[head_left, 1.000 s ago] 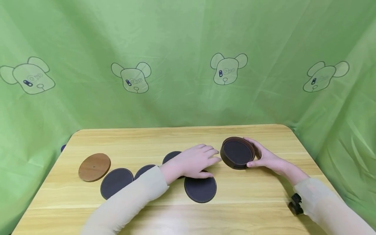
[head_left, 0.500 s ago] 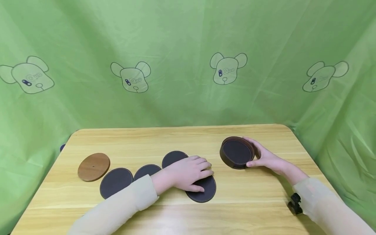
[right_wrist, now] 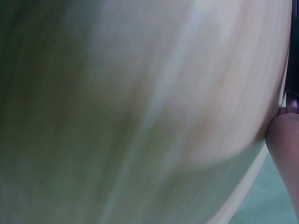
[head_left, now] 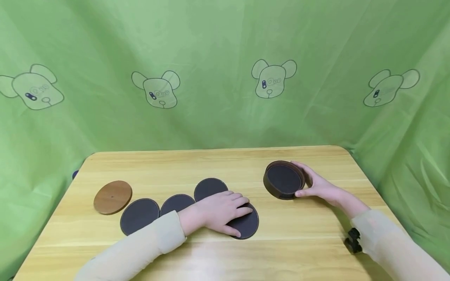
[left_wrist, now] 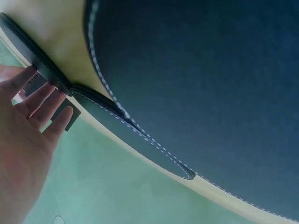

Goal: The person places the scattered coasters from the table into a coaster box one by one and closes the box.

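Note:
My left hand (head_left: 221, 212) lies over a round dark coaster with pale edge stitching (head_left: 249, 226), fingers lightly bent and spread across it, thumb near its front edge. In the left wrist view, the left hand (left_wrist: 28, 135) has its fingertips right at that coaster's edge (left_wrist: 32, 51). At the table's right, my right hand (head_left: 318, 189) grips a round brown coaster holder (head_left: 272, 191), thumb in front and fingers behind. A dark coaster (head_left: 284, 179) lies inside the holder. The right wrist view shows only part of the right hand (right_wrist: 286, 144) at its right edge.
Three more dark coasters lie left of the hand: a back one (head_left: 210, 188), a middle one (head_left: 175, 204) and a left one (head_left: 140, 215), partly behind the sleeve. A brown wooden disc (head_left: 113, 197) is farther left. Green curtain (head_left: 218, 117) surrounds the wooden table (head_left: 288, 249).
My left hand has come away from beside the holder, moving left and toward me, down onto the right-hand coaster. The right hand and holder have stayed in place.

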Available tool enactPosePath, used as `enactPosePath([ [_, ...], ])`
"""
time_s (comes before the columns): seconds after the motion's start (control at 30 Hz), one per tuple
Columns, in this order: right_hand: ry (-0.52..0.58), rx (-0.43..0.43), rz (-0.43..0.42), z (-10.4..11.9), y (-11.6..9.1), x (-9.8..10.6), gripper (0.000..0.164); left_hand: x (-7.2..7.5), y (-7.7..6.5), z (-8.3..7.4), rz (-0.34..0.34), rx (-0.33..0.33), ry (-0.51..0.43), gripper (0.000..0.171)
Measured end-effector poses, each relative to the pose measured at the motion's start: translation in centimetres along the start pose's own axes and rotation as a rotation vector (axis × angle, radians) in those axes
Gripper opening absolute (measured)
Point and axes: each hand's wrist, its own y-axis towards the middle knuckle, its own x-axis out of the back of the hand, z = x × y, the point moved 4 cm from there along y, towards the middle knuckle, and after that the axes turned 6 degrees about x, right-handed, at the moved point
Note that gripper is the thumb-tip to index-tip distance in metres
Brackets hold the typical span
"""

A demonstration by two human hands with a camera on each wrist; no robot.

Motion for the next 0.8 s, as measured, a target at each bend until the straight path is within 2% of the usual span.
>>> enactPosePath([
  [0.23,-0.01,-0.005,0.005,-0.05,0.0,0.12,0.107,-0.18,-0.15,-0.05,-0.014,-0.001,-0.041,0.092],
  [0.43,-0.01,0.017,0.003,-0.07,0.12,0.09,0.106,-0.05,-0.25,0.01,-0.014,0.01,-0.089,0.092],
  [0.8,-0.024,0.008,0.0,-0.22,0.14,0.16,0.105,0.12,-0.27,0.12,0.004,0.034,-0.142,0.09],
])
